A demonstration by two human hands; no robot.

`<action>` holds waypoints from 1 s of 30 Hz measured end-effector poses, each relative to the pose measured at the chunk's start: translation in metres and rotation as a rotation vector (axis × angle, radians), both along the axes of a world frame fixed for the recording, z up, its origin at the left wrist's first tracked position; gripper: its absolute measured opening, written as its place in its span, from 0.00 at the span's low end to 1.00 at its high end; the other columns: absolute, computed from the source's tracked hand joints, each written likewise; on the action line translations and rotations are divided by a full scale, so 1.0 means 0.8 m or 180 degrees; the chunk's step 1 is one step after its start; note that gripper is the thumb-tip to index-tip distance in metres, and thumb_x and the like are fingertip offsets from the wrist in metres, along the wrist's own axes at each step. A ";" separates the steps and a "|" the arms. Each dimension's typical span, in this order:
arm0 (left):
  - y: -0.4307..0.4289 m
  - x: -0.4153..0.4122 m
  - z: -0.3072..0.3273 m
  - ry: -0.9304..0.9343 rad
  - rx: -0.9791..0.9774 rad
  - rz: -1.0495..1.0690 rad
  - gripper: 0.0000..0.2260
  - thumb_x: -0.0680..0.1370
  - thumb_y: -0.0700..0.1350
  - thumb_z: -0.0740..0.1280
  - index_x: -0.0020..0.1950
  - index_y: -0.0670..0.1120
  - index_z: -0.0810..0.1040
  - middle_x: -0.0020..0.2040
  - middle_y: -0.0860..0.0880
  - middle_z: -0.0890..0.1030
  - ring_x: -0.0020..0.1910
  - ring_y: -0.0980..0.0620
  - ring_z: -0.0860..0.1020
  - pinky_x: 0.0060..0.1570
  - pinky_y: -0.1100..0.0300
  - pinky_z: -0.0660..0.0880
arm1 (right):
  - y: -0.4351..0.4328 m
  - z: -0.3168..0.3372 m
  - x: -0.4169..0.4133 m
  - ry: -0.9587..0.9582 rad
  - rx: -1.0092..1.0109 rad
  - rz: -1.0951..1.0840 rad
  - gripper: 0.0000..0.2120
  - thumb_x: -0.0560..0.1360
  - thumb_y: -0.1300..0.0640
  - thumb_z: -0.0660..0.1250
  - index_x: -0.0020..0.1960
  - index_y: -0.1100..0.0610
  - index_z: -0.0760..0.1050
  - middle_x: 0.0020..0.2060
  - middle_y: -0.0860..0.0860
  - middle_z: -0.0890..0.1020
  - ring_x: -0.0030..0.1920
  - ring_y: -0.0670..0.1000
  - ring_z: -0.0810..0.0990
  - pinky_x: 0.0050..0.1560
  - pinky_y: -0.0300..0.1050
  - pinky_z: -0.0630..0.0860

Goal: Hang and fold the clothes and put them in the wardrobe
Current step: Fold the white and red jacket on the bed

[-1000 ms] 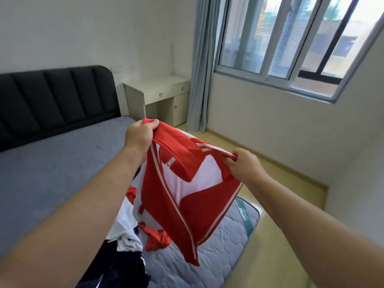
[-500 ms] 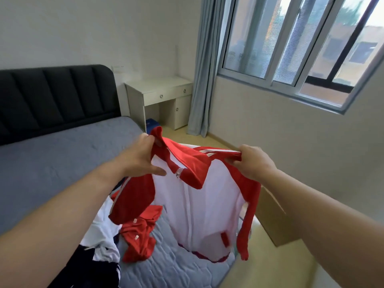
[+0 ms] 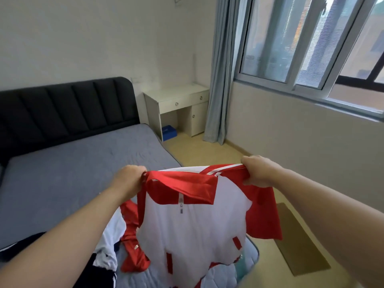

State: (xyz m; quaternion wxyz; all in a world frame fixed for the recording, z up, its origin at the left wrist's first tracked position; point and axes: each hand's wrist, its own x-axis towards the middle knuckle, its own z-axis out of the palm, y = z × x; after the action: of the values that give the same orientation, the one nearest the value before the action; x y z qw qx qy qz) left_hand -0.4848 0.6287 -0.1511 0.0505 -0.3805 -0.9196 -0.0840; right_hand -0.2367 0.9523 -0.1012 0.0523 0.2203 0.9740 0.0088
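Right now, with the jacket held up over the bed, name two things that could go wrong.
1. The jacket hangs above the pile on the bed; laid there, it could tangle or crease.
2. The left hand and right hand hold only its shoulders; a slipping grip might drop it.

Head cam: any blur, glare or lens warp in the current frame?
Head view: mildly soft all over, yet the red and white jacket, left hand and right hand read clearly; the window washes out at top right; wide-angle warp tilts the window frame and curtain and stretches the forearms at the lower corners; daylight is diffuse, no hard shadows.
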 end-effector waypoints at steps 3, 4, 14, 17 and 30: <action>0.019 -0.023 -0.017 -0.0794 0.0479 0.0665 0.09 0.81 0.53 0.64 0.45 0.49 0.76 0.44 0.44 0.83 0.45 0.40 0.81 0.42 0.53 0.76 | 0.036 -0.011 -0.027 0.0055 0.0033 -0.0049 0.12 0.74 0.50 0.71 0.47 0.50 0.67 0.50 0.52 0.78 0.53 0.58 0.79 0.49 0.51 0.78; 0.030 -0.032 -0.025 -0.1068 0.0688 0.0746 0.10 0.81 0.53 0.63 0.44 0.48 0.73 0.41 0.44 0.82 0.40 0.42 0.83 0.39 0.55 0.76 | 0.047 -0.015 -0.039 0.0078 0.0062 -0.0057 0.10 0.75 0.51 0.69 0.46 0.51 0.68 0.51 0.52 0.79 0.52 0.58 0.79 0.48 0.51 0.78; 0.151 -0.140 -0.065 -0.1450 0.0915 0.0833 0.19 0.84 0.56 0.57 0.49 0.42 0.77 0.45 0.40 0.83 0.39 0.39 0.83 0.40 0.52 0.75 | 0.165 -0.054 -0.182 0.0529 -0.0764 -0.1187 0.08 0.74 0.59 0.61 0.38 0.60 0.74 0.36 0.56 0.80 0.31 0.55 0.78 0.30 0.41 0.73; 0.178 -0.164 -0.065 -0.1039 0.0805 0.0965 0.18 0.83 0.54 0.61 0.44 0.40 0.73 0.47 0.33 0.81 0.48 0.33 0.80 0.41 0.49 0.68 | 0.183 -0.065 -0.214 0.1111 -0.1983 -0.1675 0.07 0.74 0.65 0.58 0.43 0.64 0.75 0.40 0.60 0.80 0.31 0.59 0.83 0.25 0.46 0.79; 0.163 -0.118 -0.078 -0.0579 0.0642 0.1762 0.11 0.74 0.33 0.66 0.52 0.43 0.82 0.47 0.37 0.74 0.49 0.34 0.77 0.52 0.45 0.76 | 0.247 -0.097 -0.266 0.0771 -0.1086 -0.0328 0.04 0.71 0.63 0.60 0.38 0.59 0.70 0.37 0.55 0.77 0.37 0.55 0.76 0.29 0.43 0.68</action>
State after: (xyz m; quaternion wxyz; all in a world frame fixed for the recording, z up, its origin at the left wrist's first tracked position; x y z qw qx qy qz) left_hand -0.5794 0.7595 -0.2137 0.0264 -0.0995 -0.9760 -0.1917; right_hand -0.4498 1.1495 -0.1787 -0.0282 0.2573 0.9480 -0.1854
